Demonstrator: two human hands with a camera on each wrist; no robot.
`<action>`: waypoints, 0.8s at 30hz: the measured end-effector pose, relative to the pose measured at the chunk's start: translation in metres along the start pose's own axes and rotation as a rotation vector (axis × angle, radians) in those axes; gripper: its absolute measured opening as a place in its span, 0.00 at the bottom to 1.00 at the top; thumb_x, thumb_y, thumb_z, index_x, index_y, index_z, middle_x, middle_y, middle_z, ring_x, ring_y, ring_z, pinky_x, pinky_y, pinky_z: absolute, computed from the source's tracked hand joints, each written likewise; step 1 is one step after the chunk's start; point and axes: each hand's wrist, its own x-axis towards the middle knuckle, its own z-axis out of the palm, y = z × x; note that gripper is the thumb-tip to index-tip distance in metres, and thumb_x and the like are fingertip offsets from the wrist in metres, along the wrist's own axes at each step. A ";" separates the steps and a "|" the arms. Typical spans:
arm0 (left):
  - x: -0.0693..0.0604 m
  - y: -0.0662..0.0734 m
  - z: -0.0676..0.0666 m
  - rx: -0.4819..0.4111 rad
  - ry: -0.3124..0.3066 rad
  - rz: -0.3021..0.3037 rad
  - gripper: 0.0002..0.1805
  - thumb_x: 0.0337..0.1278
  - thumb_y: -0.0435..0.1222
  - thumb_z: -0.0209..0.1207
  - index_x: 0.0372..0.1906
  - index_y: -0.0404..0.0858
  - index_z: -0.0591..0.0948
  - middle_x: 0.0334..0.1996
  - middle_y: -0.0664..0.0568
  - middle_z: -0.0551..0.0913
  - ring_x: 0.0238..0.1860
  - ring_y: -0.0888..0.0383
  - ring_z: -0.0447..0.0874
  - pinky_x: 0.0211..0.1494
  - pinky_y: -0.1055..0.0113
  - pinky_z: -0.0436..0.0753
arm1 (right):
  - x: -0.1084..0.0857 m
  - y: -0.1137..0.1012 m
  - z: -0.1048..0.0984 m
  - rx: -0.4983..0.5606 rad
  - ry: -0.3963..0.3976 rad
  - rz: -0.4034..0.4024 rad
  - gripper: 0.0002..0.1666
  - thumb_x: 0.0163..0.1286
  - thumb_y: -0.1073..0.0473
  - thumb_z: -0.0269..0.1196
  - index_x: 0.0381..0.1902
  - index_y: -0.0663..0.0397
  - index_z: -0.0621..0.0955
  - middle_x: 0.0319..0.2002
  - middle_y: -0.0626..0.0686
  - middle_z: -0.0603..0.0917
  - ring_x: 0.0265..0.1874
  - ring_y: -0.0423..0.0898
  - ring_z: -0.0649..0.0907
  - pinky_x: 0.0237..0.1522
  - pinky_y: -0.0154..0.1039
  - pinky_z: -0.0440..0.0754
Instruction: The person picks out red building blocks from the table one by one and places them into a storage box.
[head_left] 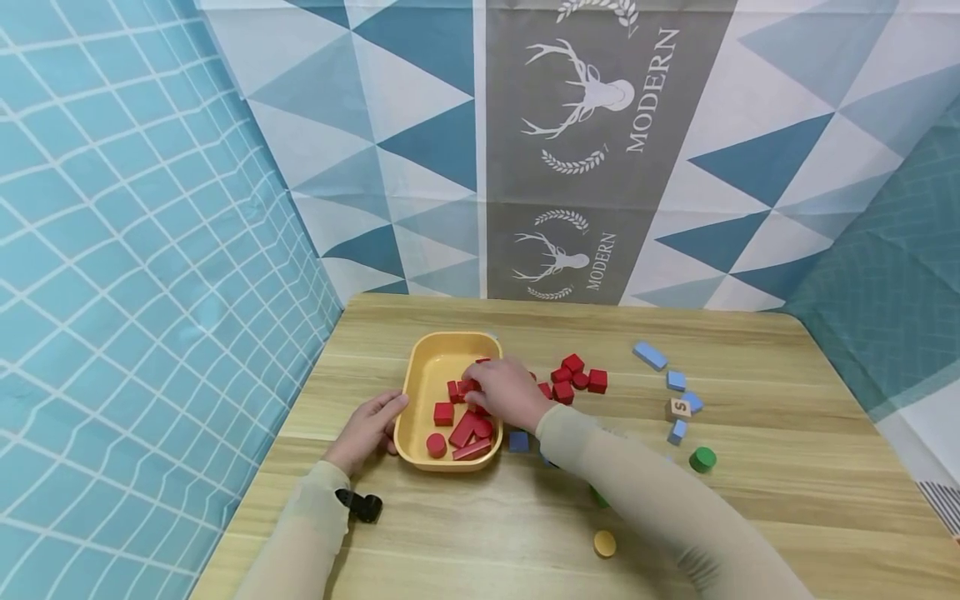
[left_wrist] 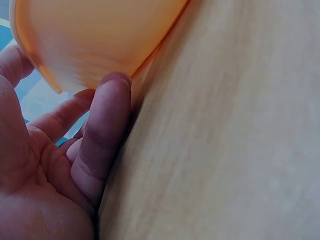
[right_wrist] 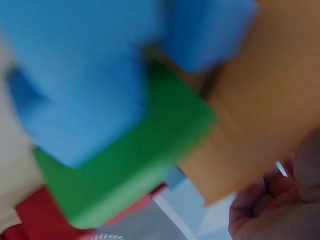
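A yellow-orange plastic tray (head_left: 422, 457) with rounded corners stands on the wooden table. Several red blocks (head_left: 444, 414) of different shapes lie inside it. My left hand (head_left: 367, 429) grips the tray's left side, with the thumb at the rim and the fingers against the outer wall; the left wrist view shows these fingers (left_wrist: 107, 125) up close. My right hand (head_left: 510, 393) is over the tray's right part, its fingers bent down at the red blocks. Red shows between thumb and fingers; whether a block is held or lies beneath is unclear. In the right wrist view, the hand (right_wrist: 280, 205) is partly cut off.
More red blocks (head_left: 573, 377) cluster right of the tray. Farther right lie blue blocks (head_left: 650, 356), a wooden letter cube (head_left: 678, 409) and a green cylinder (head_left: 703, 459). A yellow disc (head_left: 604, 544) lies near the front. Close to the right wrist camera, a green block (right_wrist: 135, 160) appears blurred.
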 end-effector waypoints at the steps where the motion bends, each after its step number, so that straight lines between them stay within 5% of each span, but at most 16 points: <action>1: 0.000 0.000 0.000 0.002 -0.001 0.000 0.39 0.78 0.58 0.57 0.79 0.37 0.69 0.28 0.50 0.87 0.24 0.58 0.82 0.28 0.67 0.85 | -0.001 0.001 0.003 -0.014 -0.017 0.008 0.14 0.73 0.47 0.73 0.53 0.43 0.88 0.46 0.45 0.92 0.45 0.45 0.87 0.56 0.47 0.83; 11: 0.001 0.004 0.000 -0.002 -0.010 0.004 0.37 0.80 0.56 0.56 0.80 0.37 0.69 0.28 0.49 0.87 0.25 0.58 0.82 0.27 0.67 0.84 | -0.002 0.000 0.008 -0.094 -0.055 0.030 0.14 0.75 0.46 0.70 0.53 0.41 0.88 0.50 0.46 0.91 0.52 0.47 0.86 0.61 0.47 0.79; 24: 0.000 -0.002 0.002 -0.007 -0.008 0.014 0.39 0.79 0.58 0.56 0.79 0.35 0.68 0.28 0.49 0.87 0.23 0.59 0.82 0.26 0.68 0.84 | -0.002 0.001 0.015 -0.172 -0.081 -0.005 0.21 0.70 0.31 0.68 0.42 0.37 0.90 0.30 0.41 0.90 0.35 0.45 0.76 0.54 0.43 0.74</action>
